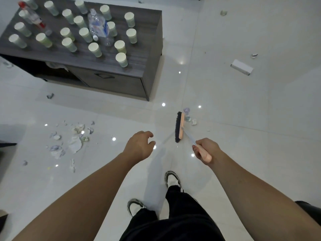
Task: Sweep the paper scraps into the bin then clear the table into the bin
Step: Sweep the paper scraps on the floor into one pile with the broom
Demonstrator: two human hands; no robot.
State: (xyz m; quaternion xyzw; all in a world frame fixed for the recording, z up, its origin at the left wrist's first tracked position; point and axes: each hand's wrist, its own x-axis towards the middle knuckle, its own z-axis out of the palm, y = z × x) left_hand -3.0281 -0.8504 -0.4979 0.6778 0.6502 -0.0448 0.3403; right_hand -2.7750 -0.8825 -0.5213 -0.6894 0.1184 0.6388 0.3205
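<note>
Beside scraps (188, 117), broom (179, 126) right-held.

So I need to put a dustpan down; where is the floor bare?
Bare tile lies between the broom head and the white box, and around the feet. The scrap pile crowds the left; cups fill the table.

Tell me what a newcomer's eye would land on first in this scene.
First, the dark table at upper left, crowded with upside-down paper cups and two plastic bottles. Next, the broom at centre, its handle gripped by the right hand, while the left hand hangs free. Then the pile of paper scraps on the white floor at left.
</note>
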